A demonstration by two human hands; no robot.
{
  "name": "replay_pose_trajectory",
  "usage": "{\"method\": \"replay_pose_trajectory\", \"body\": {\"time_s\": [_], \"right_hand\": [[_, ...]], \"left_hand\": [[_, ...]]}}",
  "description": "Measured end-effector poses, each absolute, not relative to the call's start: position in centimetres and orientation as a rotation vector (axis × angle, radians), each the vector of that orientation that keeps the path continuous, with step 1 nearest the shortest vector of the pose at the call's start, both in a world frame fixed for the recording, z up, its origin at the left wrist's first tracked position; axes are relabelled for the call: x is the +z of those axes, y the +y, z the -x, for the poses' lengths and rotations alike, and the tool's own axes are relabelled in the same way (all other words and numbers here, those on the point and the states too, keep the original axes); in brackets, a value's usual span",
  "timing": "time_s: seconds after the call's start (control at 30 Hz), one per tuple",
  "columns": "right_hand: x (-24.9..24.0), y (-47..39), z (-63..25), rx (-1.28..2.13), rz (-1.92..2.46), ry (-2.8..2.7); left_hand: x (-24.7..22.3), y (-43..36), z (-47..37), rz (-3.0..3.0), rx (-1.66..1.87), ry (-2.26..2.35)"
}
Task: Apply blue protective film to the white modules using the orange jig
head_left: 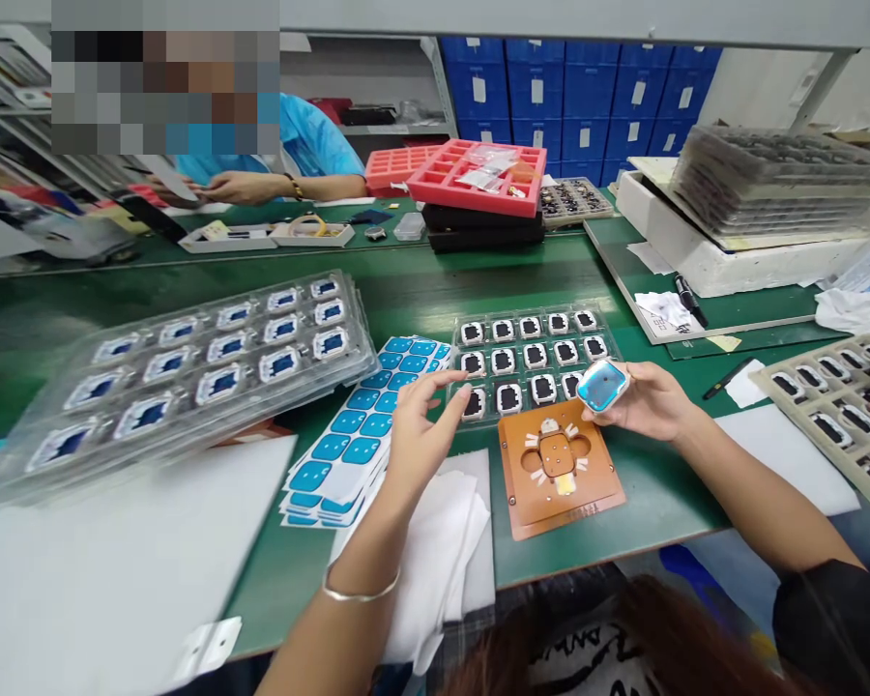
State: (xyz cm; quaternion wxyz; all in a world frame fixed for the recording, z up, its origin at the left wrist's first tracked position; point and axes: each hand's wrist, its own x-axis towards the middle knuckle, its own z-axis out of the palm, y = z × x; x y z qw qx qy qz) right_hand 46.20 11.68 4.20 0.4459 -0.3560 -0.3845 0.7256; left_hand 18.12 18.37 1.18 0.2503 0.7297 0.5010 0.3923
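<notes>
My right hand [649, 401] grips a watch case [603, 387] by its edge, its blue-covered face turned up toward me. Below it lies an orange-brown fixture plate [605, 488] with a watch-shaped recess at its middle. My left hand [424, 425] is open, thumb and index finger apart, close to the near left corner of a clear tray [489, 343] of watch cases with dark centres. Whether its fingertips touch the tray I cannot tell. Under and beside that hand are sheets of blue stickers [359, 420] and a white cloth [442, 541].
Stacked clear trays [210, 362] of watch cases stand at left. A beige tray [804, 396] is at right, with another person's hand at its edge. Red trays [478, 179] sit on black boxes at the back. Across the bench a person in blue [319, 135] works with both hands.
</notes>
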Motion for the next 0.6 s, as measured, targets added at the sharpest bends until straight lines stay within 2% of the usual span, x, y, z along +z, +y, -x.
{"method": "replay_pose_trajectory", "body": {"time_s": [0.13,0.2,0.3,0.37,0.43,0.6], "right_hand": [[4.7,12.0,-46.6,1.533,1.108,-1.131],[4.9,12.1,-47.4,1.136,1.330,-1.435],[4.6,12.7,-49.5,0.276,1.666,-1.919],[4.0,13.2,-51.0,-0.053,1.808,-2.144],[3.1,13.8,-52.2,-0.123,1.867,-2.305],[1.2,14.6,-53.9,-0.044,1.767,-2.439]], "left_hand": [[1.6,18.7,-16.9,-2.324,0.805,1.659],[2.0,18.8,-15.7,-2.352,0.580,1.900],[2.7,19.0,-13.7,-2.209,0.318,2.085],[2.9,19.2,-12.7,-2.068,0.207,2.169],[2.7,19.5,-12.2,-1.935,0.121,2.246],[1.1,20.6,-12.4,-1.800,0.130,2.335]]}}
